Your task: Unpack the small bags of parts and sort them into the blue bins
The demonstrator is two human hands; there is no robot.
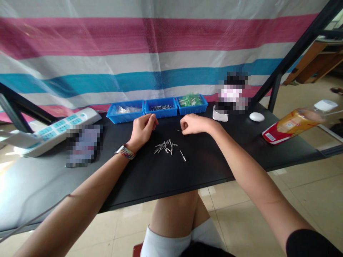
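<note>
A small pile of silver pop rivets [164, 146] lies on the black tabletop between my arms. One single rivet [183, 155] rests apart, to the right of the pile. My right hand [197, 124] is closed in a pinch, and a thin rivet pin [179, 130] sticks out leftward from its fingertips. Beyond the pile on the left, my left hand [144, 129] is curled with the thumb against the fingers; whatever it holds, if anything, is hidden. Behind both hands, the middle blue bin [162, 114] contains more rivets.
A blue bin [125, 118] with clear plastic bags and another [193, 109] with green-tinted packets flank the middle one. On the left are a power strip [61, 128] and a blurred phone-like object [84, 145]. A drink bottle [292, 125], white mouse [256, 116] and white case [220, 115] stand right.
</note>
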